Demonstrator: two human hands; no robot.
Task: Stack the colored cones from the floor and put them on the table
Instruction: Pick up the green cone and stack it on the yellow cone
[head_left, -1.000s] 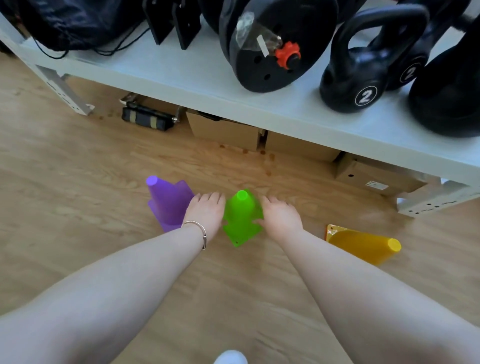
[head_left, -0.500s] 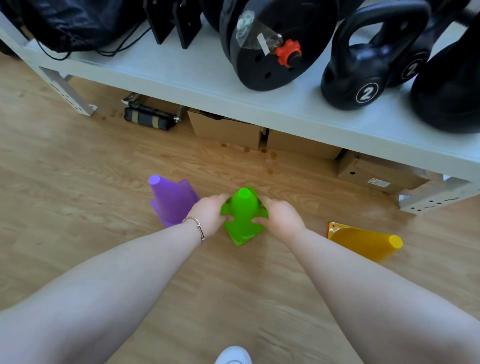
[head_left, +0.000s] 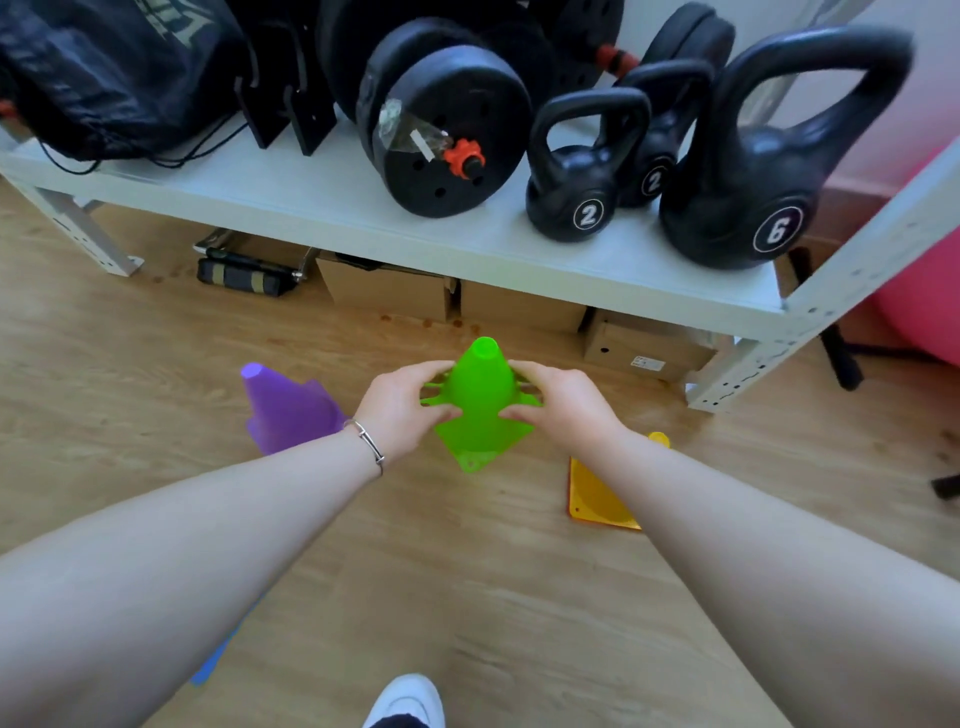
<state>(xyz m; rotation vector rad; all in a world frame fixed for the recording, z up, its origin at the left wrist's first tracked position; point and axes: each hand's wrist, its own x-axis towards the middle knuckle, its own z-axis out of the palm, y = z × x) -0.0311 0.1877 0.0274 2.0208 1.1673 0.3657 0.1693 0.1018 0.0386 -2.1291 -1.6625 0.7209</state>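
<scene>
A green cone (head_left: 480, 395) is held upright above the wooden floor. My left hand (head_left: 402, 408) grips its left side and my right hand (head_left: 561, 405) grips its right side, fingers on the square base. A purple cone (head_left: 283, 408) stands on the floor to the left, partly behind my left wrist. A yellow cone (head_left: 597, 493) lies on its side to the right, mostly hidden under my right forearm. A blue edge (head_left: 210, 662) shows below my left forearm.
A low white table (head_left: 322, 208) runs across the back with a black bag (head_left: 104, 73), weight plates (head_left: 452, 130) and kettlebells (head_left: 576, 176) on it. Cardboard boxes (head_left: 644, 345) sit under it. A pink ball (head_left: 924, 312) is at right. My white shoe (head_left: 408, 699) is below.
Both hands closed on the green cone and lifted it off the floor. The view rose, showing more of the table top and covering more of the yellow cone.
</scene>
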